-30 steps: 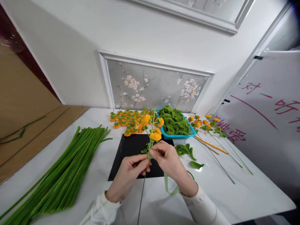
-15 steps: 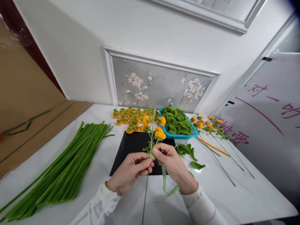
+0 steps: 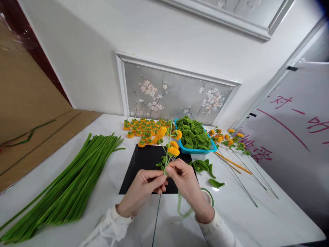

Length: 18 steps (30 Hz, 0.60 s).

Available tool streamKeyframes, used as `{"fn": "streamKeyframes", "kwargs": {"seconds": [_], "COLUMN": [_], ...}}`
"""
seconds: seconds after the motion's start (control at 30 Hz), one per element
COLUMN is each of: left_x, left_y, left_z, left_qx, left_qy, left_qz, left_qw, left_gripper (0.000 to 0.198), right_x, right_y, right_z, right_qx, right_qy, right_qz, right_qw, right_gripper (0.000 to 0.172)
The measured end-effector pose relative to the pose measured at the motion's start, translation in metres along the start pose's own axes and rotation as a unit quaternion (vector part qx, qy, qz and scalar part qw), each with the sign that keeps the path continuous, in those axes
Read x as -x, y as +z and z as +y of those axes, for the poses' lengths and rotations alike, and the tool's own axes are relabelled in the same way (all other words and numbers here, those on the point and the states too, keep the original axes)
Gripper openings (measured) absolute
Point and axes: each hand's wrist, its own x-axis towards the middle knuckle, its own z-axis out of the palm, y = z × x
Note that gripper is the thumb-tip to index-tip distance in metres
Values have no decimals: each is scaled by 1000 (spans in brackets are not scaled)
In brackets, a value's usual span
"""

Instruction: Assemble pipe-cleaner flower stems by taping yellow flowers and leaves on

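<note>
Between my hands stands an artificial flower stem (image 3: 170, 139) with several fuzzy orange blooms and small curled green leaves. My left hand (image 3: 144, 187) pinches the stem below the blooms, its long thin wire running down toward me. My right hand (image 3: 185, 176) is closed at the same spot, fingertips on a pale green tape (image 3: 180, 206). The tape hangs in a loop beneath my right hand and leads toward a tape roll (image 3: 207, 197), partly hidden by my wrist. Under the hands lies a black mat (image 3: 133, 171).
A bundle of green pipe cleaners (image 3: 74, 185) lies at left. Many orange flower heads (image 3: 138, 132) sit at the back. A blue basket (image 3: 199, 151) holds green leaves; loose leaves (image 3: 203, 165) lie before it. Finished-looking flower stems (image 3: 241, 161) and an orange stick (image 3: 238, 164) rest at right.
The flower stem has turned and tilted slightly right, so its blooms show from another side. Both hands keep their pinch. More of the tape roll shows beside my right wrist.
</note>
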Motion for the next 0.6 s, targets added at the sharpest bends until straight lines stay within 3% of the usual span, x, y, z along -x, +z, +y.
{"fn": "streamKeyframes", "kwargs": {"seconds": [0.23,0.43,0.6], "left_x": [1,0,2], "left_y": [1,0,1], "left_z": [2,-1,-1], "left_qx": [-61,-63,-56], "left_qy": [48,72,83], "left_qz": [-19,-4,-2], "left_qw": [997,995,995], "left_gripper": [30,30,30], "right_x": [-6,-8,-9], "right_y": [-5,-16,-16], "right_z": [-3,-18,-18], "right_qx": [13,21,-1], "right_qy": [15,8,21], "right_qz": [-39,-146,-131], "right_qw": [999,989,991], "right_gripper": [21,21,14]}}
